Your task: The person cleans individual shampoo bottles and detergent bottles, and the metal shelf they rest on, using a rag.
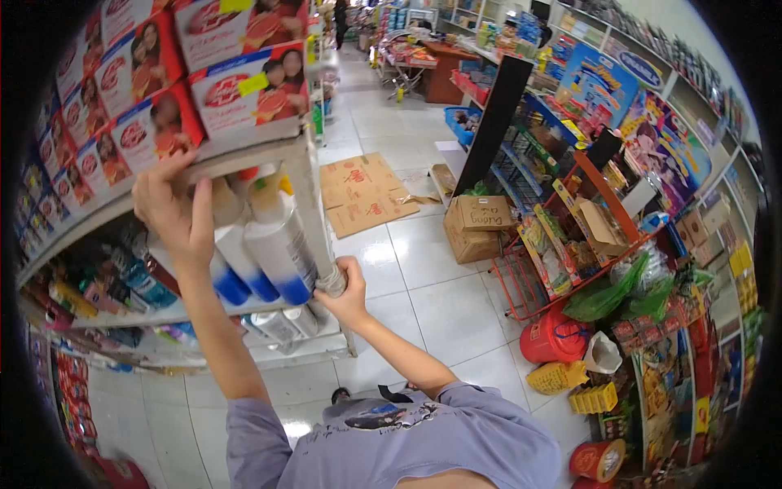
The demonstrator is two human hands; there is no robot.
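Note:
My left hand is hooked over the front edge of the upper shelf, its thumb apart from the fingers and on the near side. My right hand is closed around a crumpled grey-white cloth, pressed against the lower part of the corner post. Between my hands, white spray cans with blue bases stand on the shelf below. Stacked red-and-white soap boxes fill the top shelf, just above my left fingers.
Flattened cardboard lies on the tiled floor beyond the shelf. To the right stand a closed carton, a red shopping basket, a red bucket and crowded display racks. A red-brown desk is farther back in the aisle.

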